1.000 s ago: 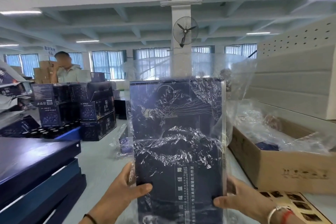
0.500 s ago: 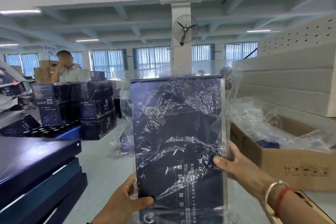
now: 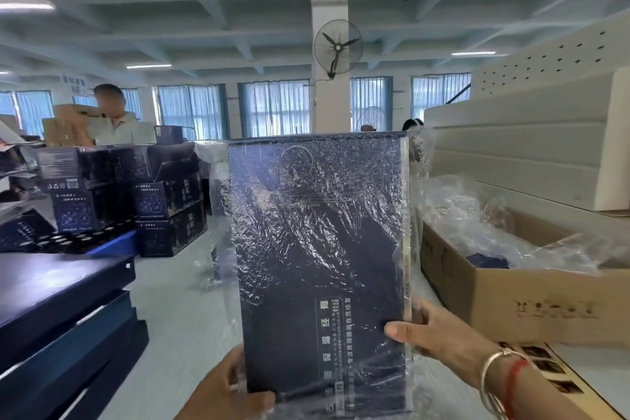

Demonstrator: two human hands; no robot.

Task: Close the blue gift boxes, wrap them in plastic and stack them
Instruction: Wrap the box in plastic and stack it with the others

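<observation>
A dark blue gift box [image 3: 317, 249] stands upright in front of me, its printed face towards the camera. Crinkled clear plastic wrap [image 3: 417, 160] covers it, and loose film sticks out past its right and left edges. My left hand [image 3: 225, 392] grips the bottom left corner, thumb on the front face. My right hand [image 3: 433, 331] holds the lower right edge, also with its thumb on the front. Closed blue boxes [image 3: 61, 300] lie stacked at the lower left.
An open cardboard carton [image 3: 531, 303] with loose plastic and a blue item stands on the right, and white foam slabs [image 3: 518, 147] rise behind it. Stacked dark printed boxes [image 3: 163, 198] and a tray of small jars [image 3: 68, 242] sit at the left. A person [image 3: 112, 119] works behind them.
The plastic bag's loose top, which stood above the box, has come down onto it. My left hand slid down to the bottom corner and my right hand shifted up the right edge.
</observation>
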